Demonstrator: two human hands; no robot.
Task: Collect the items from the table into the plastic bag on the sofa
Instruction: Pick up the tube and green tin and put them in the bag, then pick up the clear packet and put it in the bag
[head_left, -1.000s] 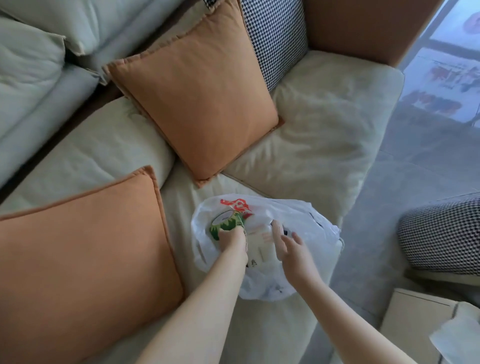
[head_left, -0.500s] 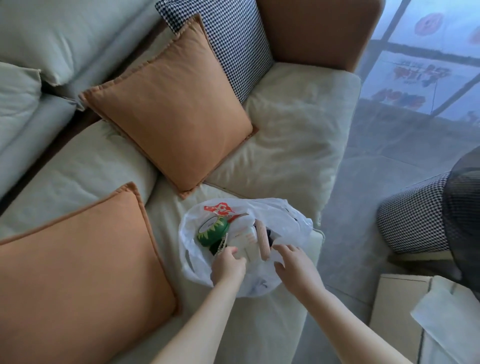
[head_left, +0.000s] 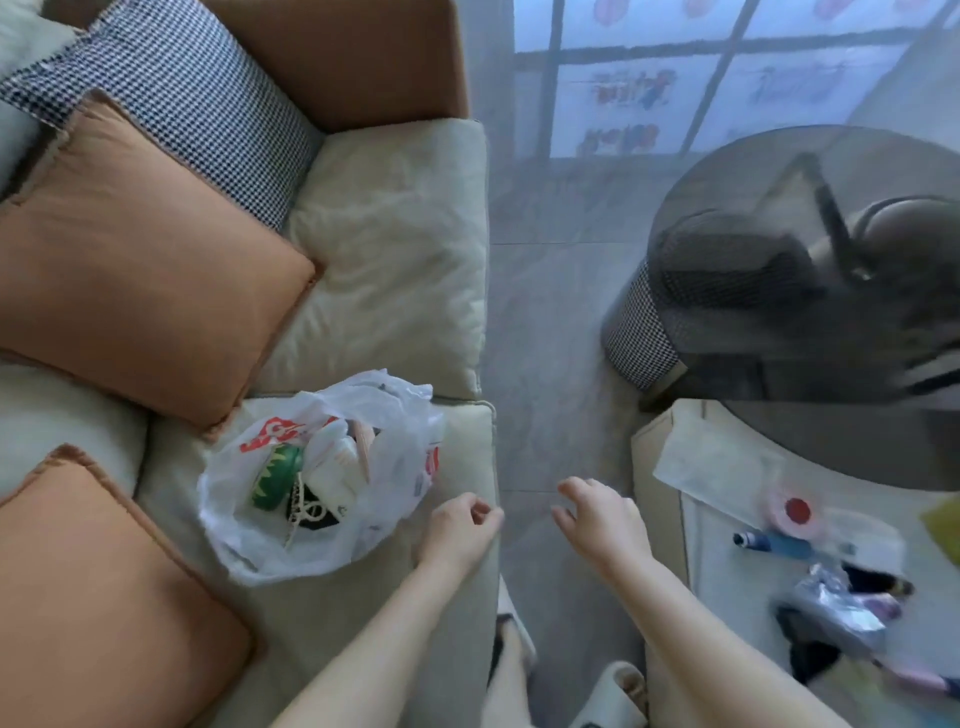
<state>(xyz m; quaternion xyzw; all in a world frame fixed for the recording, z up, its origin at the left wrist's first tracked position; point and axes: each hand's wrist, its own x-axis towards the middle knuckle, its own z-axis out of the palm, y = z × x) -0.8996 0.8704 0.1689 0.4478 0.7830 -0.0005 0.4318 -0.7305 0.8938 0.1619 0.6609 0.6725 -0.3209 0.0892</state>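
Observation:
The white plastic bag (head_left: 395, 457) lies open on the pale sofa seat (head_left: 384, 270), with a green striped item (head_left: 275, 475), white packets and a tan stick inside. My left hand (head_left: 460, 525) hovers just right of the bag at the seat's edge, fingers loosely curled, holding nothing. My right hand (head_left: 597, 514) is over the floor gap, fingers apart and empty. On the low table (head_left: 670, 478) at right lie a red-capped round container (head_left: 792, 512), a blue tube (head_left: 774, 543), a crinkled clear packet (head_left: 836, 605) and dark items, all blurred.
Two orange cushions (head_left: 140, 270) and a houndstooth cushion (head_left: 202, 119) rest on the sofa left of the bag. A round dark glass tabletop (head_left: 810, 182) overlaps the low table, above a houndstooth stool (head_left: 636, 338). Grey floor runs between sofa and table; my slippered feet (head_left: 608, 691) stand there.
Both hands have left the bag and moved right, off the sofa edge. My view has swung right, bringing the table and its items into sight.

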